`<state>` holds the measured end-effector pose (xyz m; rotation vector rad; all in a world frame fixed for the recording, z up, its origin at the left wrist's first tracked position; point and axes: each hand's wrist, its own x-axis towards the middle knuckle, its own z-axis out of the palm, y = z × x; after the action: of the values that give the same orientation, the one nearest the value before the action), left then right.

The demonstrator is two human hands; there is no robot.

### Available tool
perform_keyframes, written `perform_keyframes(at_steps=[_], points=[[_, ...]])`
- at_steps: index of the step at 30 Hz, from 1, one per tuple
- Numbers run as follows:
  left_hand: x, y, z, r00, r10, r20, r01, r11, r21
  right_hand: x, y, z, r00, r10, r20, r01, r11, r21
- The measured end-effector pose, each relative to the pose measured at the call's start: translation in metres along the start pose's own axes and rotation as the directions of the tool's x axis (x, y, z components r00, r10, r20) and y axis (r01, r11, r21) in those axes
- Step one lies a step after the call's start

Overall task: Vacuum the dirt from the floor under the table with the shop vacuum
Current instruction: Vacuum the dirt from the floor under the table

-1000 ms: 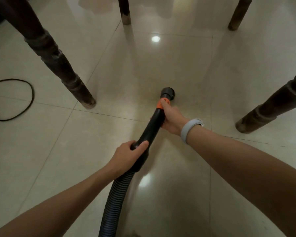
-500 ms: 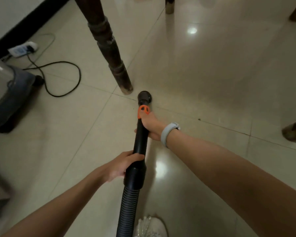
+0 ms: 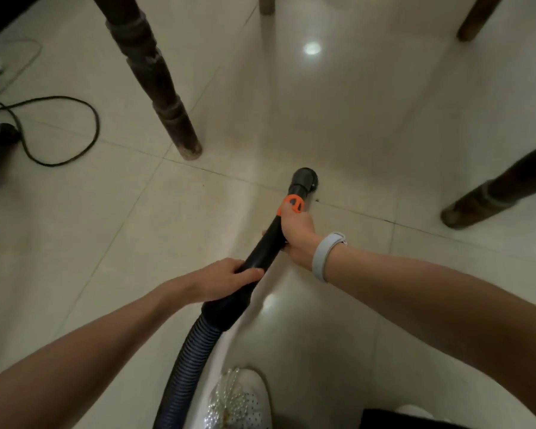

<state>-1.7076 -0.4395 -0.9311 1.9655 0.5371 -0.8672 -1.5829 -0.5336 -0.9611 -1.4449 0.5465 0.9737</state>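
The tiled floor (image 3: 338, 119) spreads between dark table legs (image 3: 155, 78). The black vacuum wand (image 3: 270, 239) lies with its long axis up and to the right, and its nozzle (image 3: 304, 179) rests on a grout line right of the near leg. The right hand (image 3: 297, 230) grasps the wand near the orange collar (image 3: 293, 204), closer to the nozzle; the left hand (image 3: 220, 280) grasps it lower, by the ribbed hose (image 3: 189, 363). A small dark speck (image 3: 317, 199) lies just beside the nozzle.

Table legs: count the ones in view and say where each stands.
4. One thick leg upper left, one leg foot at top centre, one leg top right, one leg at the right edge. More may lie outside the frame.
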Motion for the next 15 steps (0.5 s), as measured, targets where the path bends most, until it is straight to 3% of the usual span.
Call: perform_keyframes(at_steps=[4,9,15], points=[[0.021,0.041,0.020,0.979,0.046,0.199,-0.099,0.958,0.270,-0.006,0.007,-0.065,0.987,0.011,-0.160,-0.003,0.999,0.049],[0.040,0.077,0.059,0.911,0.078,0.406,-0.230,0.911,0.342,-0.023,0.021,-0.132,0.960,0.053,-0.273,-0.008,0.987,0.163],[0.056,0.115,0.095,0.832,0.117,0.542,-0.372,0.843,0.389,-0.045,0.033,-0.198,0.913,0.104,-0.395,0.024,0.952,0.305]])
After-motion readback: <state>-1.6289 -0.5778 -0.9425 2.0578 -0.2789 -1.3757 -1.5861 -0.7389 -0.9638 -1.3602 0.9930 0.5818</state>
